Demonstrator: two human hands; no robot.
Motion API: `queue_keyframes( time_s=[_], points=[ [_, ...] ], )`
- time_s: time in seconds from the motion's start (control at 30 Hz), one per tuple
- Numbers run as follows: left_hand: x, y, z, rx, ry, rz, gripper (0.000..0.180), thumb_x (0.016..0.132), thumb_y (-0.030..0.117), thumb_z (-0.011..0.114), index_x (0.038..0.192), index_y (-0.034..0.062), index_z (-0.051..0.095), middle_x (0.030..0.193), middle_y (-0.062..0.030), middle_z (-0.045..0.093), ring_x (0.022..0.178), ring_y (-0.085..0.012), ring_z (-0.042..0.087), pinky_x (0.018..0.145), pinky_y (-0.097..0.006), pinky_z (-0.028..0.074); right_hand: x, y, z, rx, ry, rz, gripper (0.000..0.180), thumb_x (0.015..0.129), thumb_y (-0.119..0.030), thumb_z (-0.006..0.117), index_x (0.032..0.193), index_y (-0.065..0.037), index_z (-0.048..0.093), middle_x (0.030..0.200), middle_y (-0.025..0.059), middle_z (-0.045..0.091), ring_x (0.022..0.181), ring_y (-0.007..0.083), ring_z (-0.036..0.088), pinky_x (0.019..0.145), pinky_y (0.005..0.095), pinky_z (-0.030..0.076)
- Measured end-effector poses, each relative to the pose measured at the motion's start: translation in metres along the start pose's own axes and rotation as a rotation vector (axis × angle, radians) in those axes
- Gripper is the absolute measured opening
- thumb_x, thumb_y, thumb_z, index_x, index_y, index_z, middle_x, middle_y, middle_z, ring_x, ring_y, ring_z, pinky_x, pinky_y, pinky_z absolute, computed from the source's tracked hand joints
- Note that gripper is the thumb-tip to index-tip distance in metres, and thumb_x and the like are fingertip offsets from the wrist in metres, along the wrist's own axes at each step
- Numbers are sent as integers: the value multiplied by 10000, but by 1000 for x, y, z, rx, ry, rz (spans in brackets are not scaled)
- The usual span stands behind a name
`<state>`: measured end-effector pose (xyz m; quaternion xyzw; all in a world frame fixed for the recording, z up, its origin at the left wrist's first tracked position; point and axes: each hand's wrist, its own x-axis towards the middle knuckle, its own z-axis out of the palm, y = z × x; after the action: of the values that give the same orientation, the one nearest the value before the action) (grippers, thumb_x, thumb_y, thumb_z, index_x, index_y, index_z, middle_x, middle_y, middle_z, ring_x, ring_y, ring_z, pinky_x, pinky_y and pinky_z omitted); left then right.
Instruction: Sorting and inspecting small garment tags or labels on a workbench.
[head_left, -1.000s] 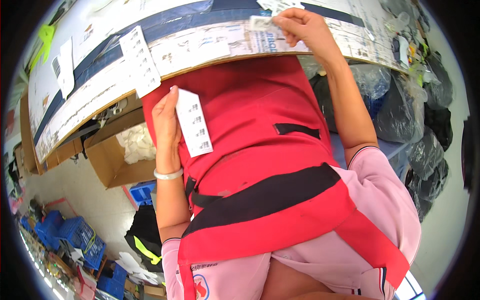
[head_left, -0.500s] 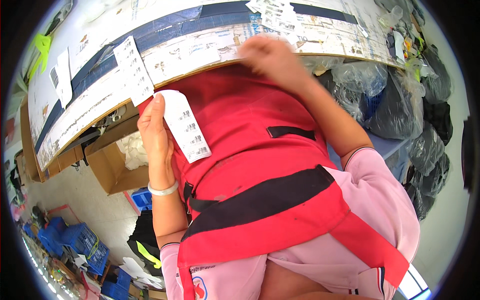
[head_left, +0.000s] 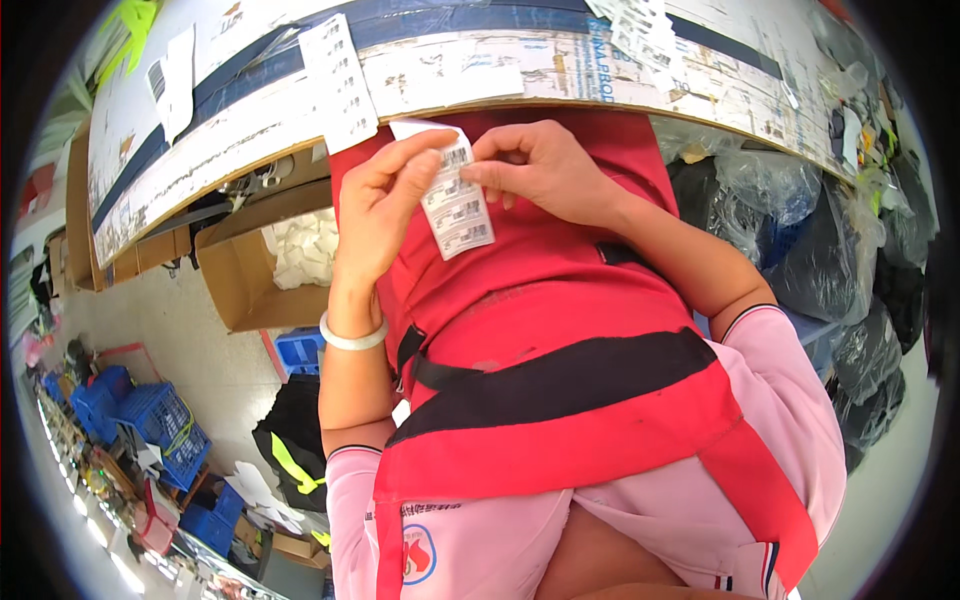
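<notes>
A short white strip of barcode labels [head_left: 463,215] hangs in front of my red apron, just below the table edge. My left hand [head_left: 385,195] grips its upper left side between thumb and fingers. From the other side, my right hand [head_left: 545,170] pinches at the strip's right edge with thumb and forefinger, its other fingers curled. Whether a single label is between those fingertips is too small to tell. On the table, a longer label strip [head_left: 338,85] lies over the edge near my left hand. A pile of label strips [head_left: 640,35] lies farther right.
The worn white tabletop [head_left: 260,130] carries dark blue tape. An open cardboard box [head_left: 235,290] with crumpled white paper [head_left: 305,248] stands below left. Bagged dark goods [head_left: 820,240] crowd the right side. Blue crates [head_left: 165,425] stand on the floor at far left.
My right hand has come from the table edge down to the label strip and closed at its edge. The left hand has moved up and right with the strip.
</notes>
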<state>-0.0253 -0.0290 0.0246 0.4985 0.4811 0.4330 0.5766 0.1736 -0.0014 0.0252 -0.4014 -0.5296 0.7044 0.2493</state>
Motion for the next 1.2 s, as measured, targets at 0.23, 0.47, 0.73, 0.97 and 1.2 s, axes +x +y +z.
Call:
queue_keyframes(
  time_s=[0.23, 0.47, 0.73, 0.97, 1.2],
  points=[
    [-1, -21, -9, -16, -56, -194, 197, 807, 32, 700, 998, -11, 683, 756, 19, 643, 625, 0, 505, 532, -161, 387, 4, 2, 4, -29, 96, -80, 133, 898, -141, 622, 911, -9, 632, 763, 12, 603, 656, 54, 554, 597, 195, 465],
    [1, -24, 4, 65, -49, -190, 202, 799, 35, 709, 993, -16, 684, 745, 11, 644, 619, -11, 518, 524, -163, 391, 8, 1, -6, -449, 45, -192, 82, 866, -64, 612, 896, 12, 625, 798, 31, 616, 756, 91, 574, 688, 238, 470],
    [3, -71, -9, -273, 50, -316, 424, 974, 356, 486, 991, -20, 684, 826, -62, 673, 715, -90, 606, 648, -212, 474, 41, -20, -51, -390, 281, -130, 180, 896, -186, 611, 892, -8, 636, 675, 15, 600, 589, 54, 566, 537, 190, 477],
    [6, -74, -9, -292, 107, -306, 373, 961, 323, 524, 987, -10, 691, 811, -47, 666, 686, -79, 592, 623, -206, 472, 56, -23, -61, -387, 179, 28, 202, 873, -213, 649, 878, -12, 635, 670, 9, 593, 578, 56, 565, 510, 179, 469],
    [5, -74, -10, -327, 110, -316, 350, 950, 303, 548, 995, -15, 687, 817, -52, 667, 684, -81, 596, 630, -207, 482, 64, -18, -67, -394, 133, 47, 206, 868, -217, 653, 860, -12, 633, 675, 3, 579, 573, 66, 568, 493, 184, 463]
  ],
)
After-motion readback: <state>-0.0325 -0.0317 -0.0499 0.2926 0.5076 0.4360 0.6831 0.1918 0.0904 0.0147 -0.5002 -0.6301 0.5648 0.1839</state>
